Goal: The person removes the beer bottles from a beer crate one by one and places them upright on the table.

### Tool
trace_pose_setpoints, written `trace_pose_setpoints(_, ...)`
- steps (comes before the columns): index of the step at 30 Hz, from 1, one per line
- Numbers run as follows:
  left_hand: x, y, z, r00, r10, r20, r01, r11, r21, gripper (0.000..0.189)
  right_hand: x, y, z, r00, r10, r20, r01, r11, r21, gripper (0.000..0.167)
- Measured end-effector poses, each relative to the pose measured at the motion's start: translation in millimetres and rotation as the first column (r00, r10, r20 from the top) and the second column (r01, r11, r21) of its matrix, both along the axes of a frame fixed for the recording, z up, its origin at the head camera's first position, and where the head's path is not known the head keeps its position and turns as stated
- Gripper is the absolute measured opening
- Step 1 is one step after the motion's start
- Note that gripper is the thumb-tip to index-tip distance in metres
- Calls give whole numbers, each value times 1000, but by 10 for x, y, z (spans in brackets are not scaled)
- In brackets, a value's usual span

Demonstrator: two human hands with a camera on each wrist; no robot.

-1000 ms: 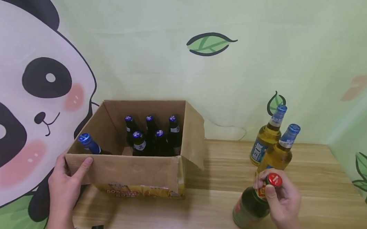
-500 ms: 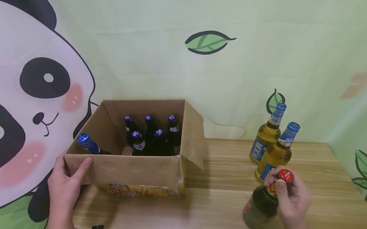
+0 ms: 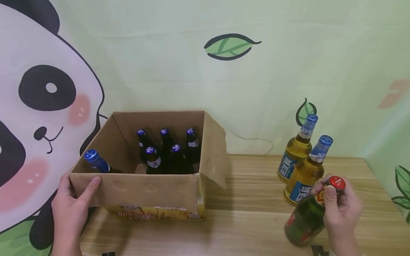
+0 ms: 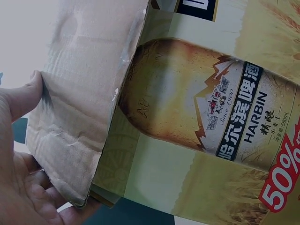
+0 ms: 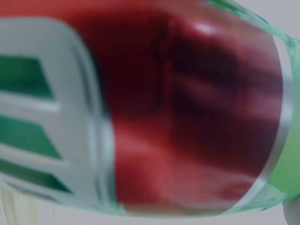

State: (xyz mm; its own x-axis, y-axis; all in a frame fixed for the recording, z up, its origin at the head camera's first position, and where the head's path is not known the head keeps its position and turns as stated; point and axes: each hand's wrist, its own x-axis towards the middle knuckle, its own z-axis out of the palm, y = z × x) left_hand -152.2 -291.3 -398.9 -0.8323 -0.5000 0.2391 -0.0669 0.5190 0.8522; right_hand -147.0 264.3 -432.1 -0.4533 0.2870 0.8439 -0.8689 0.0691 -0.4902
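My right hand (image 3: 343,209) grips a green beer bottle (image 3: 304,222) by its neck, just under the red cap. The bottle leans, its base toward the lower left; its red label (image 5: 197,108) fills the right wrist view. At the left, my left hand (image 3: 71,206) holds the front corner of an open cardboard beer box (image 3: 142,189), thumb on the outside of the folded flap (image 4: 84,93). Inside the box stand several dark bottles (image 3: 154,161) with blue caps. Another blue-capped bottle (image 3: 97,160) leans in the box's near left corner. The box's lower part is partly hidden by the flap.
Two amber beer bottles (image 3: 305,177) with blue labels and caps stand on the wooden table (image 3: 245,226), just behind the green bottle. One box flap (image 3: 213,150) sticks out to the right. A printed cloth backdrop (image 3: 174,75) rises behind the table.
My right hand has moved right and slightly up in view with the green bottle, bringing it closer to the amber bottles. The left hand keeps its hold on the box; the view shifts slightly.
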Motion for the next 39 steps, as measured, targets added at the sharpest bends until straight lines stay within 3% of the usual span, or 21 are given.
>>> trace_pose_setpoints(4,-1,0,-1,1000,7,-3,-7,1000,0,75,-82,95,-12,1000,2,-16,-2,1000,-16,29)
trace_pose_setpoints(11,-3,1,-6,1000,7,-2,-7,1000,0,75,-145,153,22,988,-150,34,148,988,44,34)
trace_pose_setpoints(15,-6,-2,-18,1000,1,4,-1,1000,6,76,-131,123,90,986,-162,29,160,986,51,36)
trace_pose_setpoints(30,-11,16,-9,1000,12,2,-12,1000,6,75,-188,147,115,982,-188,8,187,980,68,40)
trace_pose_setpoints(39,-11,15,-10,1000,14,5,-14,1000,7,75,-206,169,112,980,-194,44,190,978,82,38)
